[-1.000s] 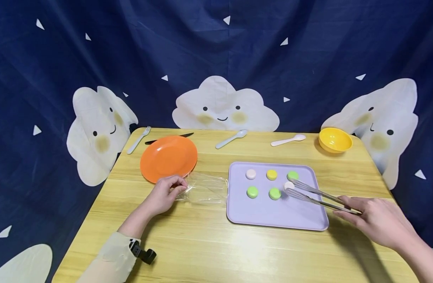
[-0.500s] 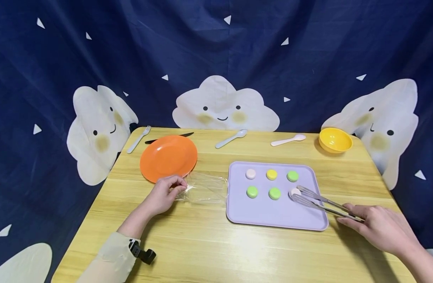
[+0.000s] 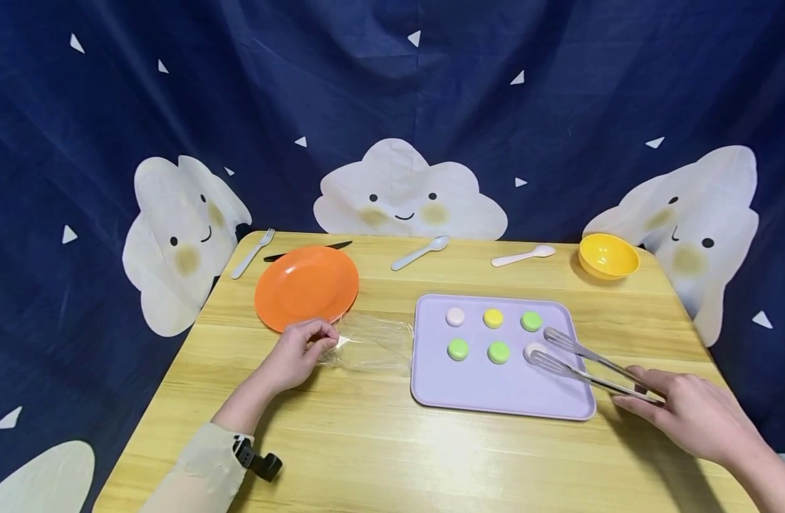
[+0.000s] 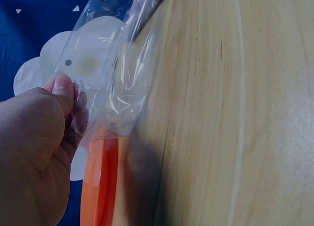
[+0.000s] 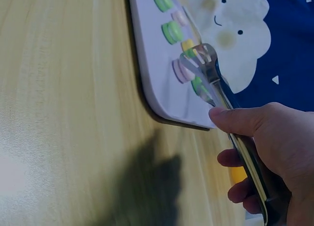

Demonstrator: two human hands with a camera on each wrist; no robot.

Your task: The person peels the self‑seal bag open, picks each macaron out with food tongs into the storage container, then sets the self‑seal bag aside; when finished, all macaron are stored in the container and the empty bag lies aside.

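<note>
An orange plate [image 3: 305, 286], fork [image 3: 252, 254], knife [image 3: 306, 250], two spoons [image 3: 420, 252] and a yellow bowl [image 3: 607, 256] sit on the wooden table [image 3: 392, 456].

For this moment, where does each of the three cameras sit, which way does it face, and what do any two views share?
Head: worn on the head, facing forward and down over the table; both forearms, the left hand and the right hand show.
Left wrist: on the left wrist, looking past the left hand at the clear bag it pinches.
Right wrist: on the right wrist, looking along the tongs in the right hand.
Shared: head and right wrist both show the lilac tray.
</note>
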